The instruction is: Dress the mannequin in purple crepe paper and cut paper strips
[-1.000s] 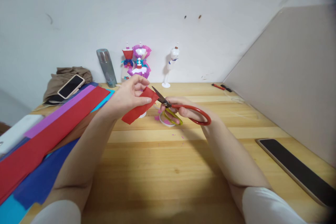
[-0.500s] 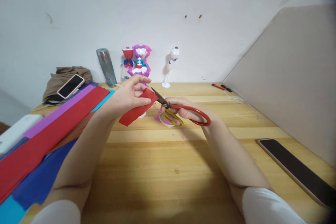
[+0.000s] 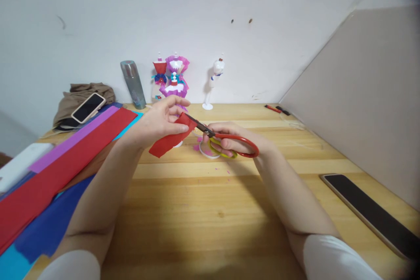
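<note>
My left hand [image 3: 164, 118] pinches a folded strip of red crepe paper [image 3: 170, 141] between thumb and fingers, over the middle of the table. My right hand [image 3: 229, 135] is closed around the handles of a pair of scissors [image 3: 238, 139], one loop red and one yellow. The blades lie at the right edge of the red paper and are nearly closed there. Below the scissors, a small round white dish [image 3: 208, 154] holds pink scraps and is partly hidden by my right hand.
Layered coloured paper [image 3: 65, 170] covers the left side, with a phone [image 3: 88, 108] and brown cloth [image 3: 98, 89] behind it. A grey bottle [image 3: 133, 84], decorated small figures [image 3: 175, 74] and a white figure [image 3: 215, 76] stand by the wall. Another phone [image 3: 367, 212] lies at right.
The scissor blades have come together at the paper's edge, and the handle loops have drawn closer to each other. My left hand and the red paper have barely shifted.
</note>
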Tool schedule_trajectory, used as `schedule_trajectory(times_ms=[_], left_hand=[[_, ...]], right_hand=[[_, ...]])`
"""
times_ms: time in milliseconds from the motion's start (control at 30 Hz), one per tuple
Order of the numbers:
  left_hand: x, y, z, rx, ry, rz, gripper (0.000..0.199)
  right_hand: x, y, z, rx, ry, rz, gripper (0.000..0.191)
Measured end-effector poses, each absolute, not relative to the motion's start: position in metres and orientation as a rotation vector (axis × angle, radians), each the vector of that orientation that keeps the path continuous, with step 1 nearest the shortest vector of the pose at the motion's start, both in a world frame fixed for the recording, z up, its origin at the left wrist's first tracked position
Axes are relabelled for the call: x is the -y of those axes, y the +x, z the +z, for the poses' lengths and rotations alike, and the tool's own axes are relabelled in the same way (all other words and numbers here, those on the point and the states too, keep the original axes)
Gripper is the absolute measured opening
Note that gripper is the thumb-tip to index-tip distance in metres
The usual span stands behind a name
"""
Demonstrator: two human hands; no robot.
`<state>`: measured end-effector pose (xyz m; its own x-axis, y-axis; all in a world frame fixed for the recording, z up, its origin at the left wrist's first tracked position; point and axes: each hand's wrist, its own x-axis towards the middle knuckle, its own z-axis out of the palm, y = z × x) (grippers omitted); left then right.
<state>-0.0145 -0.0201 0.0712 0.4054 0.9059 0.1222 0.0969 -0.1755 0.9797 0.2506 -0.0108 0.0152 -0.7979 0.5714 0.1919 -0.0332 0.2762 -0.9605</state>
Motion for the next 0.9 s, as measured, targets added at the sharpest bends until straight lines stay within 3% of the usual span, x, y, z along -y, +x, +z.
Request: schedule_trajectory(times_ms=[167, 433, 900], left_hand=[[0.017, -0.017, 0.069, -0.892, 1.560, 0.934, 0.060], [0.013, -0.017, 0.064, -0.887, 1.549, 0.913, 0.061], [0.009, -0.006, 0.058, -0.870, 1.672, 0.802, 0.057]], right_hand=[[0.010, 0.251, 0.016, 2.073, -0.538, 1.527, 0.044], [0.008, 0.250, 0.013, 2.086, -0.275, 1.514, 0.054], [0.006, 0.248, 0.005, 2.102, -0.342, 1.476, 0.060]])
